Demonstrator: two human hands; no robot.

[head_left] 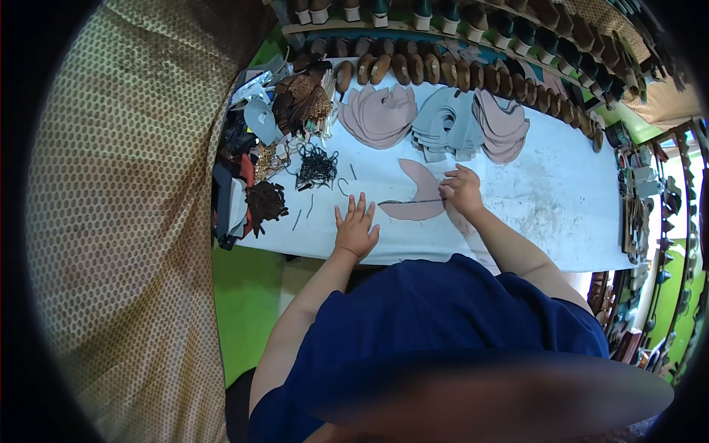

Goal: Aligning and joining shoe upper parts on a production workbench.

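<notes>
On the white-covered table lies a curved pink shoe-upper piece (419,212), its upper arm and lower arm meeting at the right. A dark line runs along the top edge of its lower arm. My right hand (463,190) is at the piece's right end, fingers apart and slightly bent, the fingertips at or just above it. Whether they press on it is hard to see. My left hand (357,229) rests palm down with fingers spread, left of the piece and holding nothing. Several thin dark strips (342,186) lie beyond and left of that hand.
Stacked pink pieces (378,118), grey-blue pieces (446,125) and more pink pieces (504,127) lie farther back. Wooden shoe lasts (433,70) line the rear edge. At left are a black cord tangle (317,165), a dark brown pile (266,201) and a patterned curtain (133,221).
</notes>
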